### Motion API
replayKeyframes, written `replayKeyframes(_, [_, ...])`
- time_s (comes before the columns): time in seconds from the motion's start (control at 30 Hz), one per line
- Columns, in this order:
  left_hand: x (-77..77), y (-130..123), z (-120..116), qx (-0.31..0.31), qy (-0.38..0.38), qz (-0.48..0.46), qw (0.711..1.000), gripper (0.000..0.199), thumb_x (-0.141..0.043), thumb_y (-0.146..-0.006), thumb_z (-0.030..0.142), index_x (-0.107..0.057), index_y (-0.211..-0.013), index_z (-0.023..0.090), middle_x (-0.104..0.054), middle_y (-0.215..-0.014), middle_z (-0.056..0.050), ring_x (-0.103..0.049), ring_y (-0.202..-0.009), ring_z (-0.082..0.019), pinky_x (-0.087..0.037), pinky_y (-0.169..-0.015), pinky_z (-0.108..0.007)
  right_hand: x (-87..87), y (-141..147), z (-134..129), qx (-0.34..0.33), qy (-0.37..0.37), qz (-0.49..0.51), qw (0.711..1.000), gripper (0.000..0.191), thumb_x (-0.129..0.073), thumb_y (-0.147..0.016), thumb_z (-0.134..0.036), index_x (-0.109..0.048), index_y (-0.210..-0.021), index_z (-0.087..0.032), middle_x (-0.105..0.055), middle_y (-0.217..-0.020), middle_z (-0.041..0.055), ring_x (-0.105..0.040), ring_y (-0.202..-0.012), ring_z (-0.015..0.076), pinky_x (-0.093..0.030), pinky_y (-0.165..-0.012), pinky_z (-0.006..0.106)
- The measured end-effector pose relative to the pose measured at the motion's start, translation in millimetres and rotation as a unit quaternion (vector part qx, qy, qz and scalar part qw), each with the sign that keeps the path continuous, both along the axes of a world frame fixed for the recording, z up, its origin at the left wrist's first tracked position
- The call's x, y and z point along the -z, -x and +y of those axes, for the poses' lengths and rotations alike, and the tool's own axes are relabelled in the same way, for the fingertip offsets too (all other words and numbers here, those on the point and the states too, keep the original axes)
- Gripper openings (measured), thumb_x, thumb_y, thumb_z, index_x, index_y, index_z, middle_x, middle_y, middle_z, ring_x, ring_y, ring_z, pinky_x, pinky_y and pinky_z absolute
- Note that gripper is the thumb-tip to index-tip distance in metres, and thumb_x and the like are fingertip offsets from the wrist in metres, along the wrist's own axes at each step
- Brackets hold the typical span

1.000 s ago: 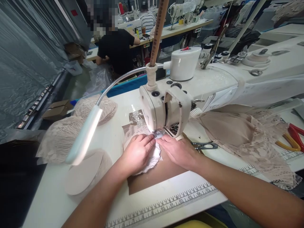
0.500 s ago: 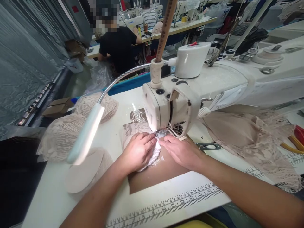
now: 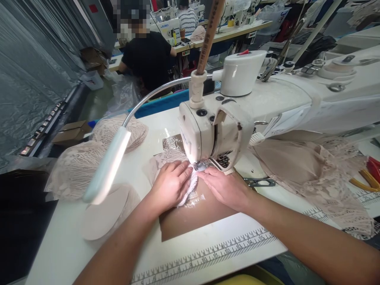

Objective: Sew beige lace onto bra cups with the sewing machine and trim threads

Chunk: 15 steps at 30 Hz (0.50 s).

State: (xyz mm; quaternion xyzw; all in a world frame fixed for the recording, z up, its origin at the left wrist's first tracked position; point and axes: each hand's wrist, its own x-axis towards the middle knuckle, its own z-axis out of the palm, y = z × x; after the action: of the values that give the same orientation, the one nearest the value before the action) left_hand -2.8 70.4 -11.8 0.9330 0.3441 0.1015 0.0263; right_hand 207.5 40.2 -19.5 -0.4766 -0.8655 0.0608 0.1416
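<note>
Under the needle end of a white sewing machine [image 3: 197, 130] lies a pale lace fabric piece [image 3: 191, 190], its edge at the presser foot [image 3: 202, 165]. My left hand [image 3: 172, 184] rests flat on this piece, fingers stretched toward the foot, covering much of it. On the other side, my right hand [image 3: 224, 188] has its fingertips closed together at the fabric's edge, just in front of the foot. What lies between those fingertips is hardly visible. Beneath both hands is a brown sheet [image 3: 192, 225] fixed to the table.
A lit gooseneck lamp [image 3: 108, 166] hangs at the left, above several lace cup pieces [image 3: 77, 170]. Thread snips [image 3: 261, 182] lie right of my right hand, near beige lace fabric [image 3: 291, 158]. A printed ruler [image 3: 204, 259] runs along the front edge. Another person [image 3: 147, 57] sits beyond.
The lace piece has turned and moved away from me under the foot, with my left hand shifting slightly along with it. My right hand stays nearly in place.
</note>
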Motion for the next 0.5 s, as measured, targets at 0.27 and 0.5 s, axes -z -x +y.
replayKeyframes(0.27, [-5.5,0.8,-7.9,0.044,0.013,-0.016,0.999,0.039,-0.043,-0.091,0.034,-0.056,-0.124,0.018,-0.054,-0.128,-0.014,-0.052,-0.104,-0.028,-0.041,-0.090,-0.046,-5.2,0.1,-1.3,0.030,-0.020,0.016,0.999,0.030,-0.043,-0.086,-0.012,-0.066,-0.105,-0.018,-0.068,-0.089,0.0064,-0.062,-0.078,0.0179,-0.044,-0.072,0.028])
replayKeyframes(0.5, [-6.0,5.9,-4.5,0.090,0.024,-0.016,0.995,0.035,-0.041,-0.092,0.023,-0.056,-0.123,0.016,-0.057,-0.128,-0.010,-0.051,-0.107,-0.025,-0.041,-0.091,-0.043,-3.0,-1.9,-1.8,-0.031,-0.005,0.017,0.999,0.032,-0.044,-0.085,-0.011,-0.064,-0.108,-0.020,-0.065,-0.088,0.0036,-0.054,-0.066,0.0123,-0.037,-0.056,0.023])
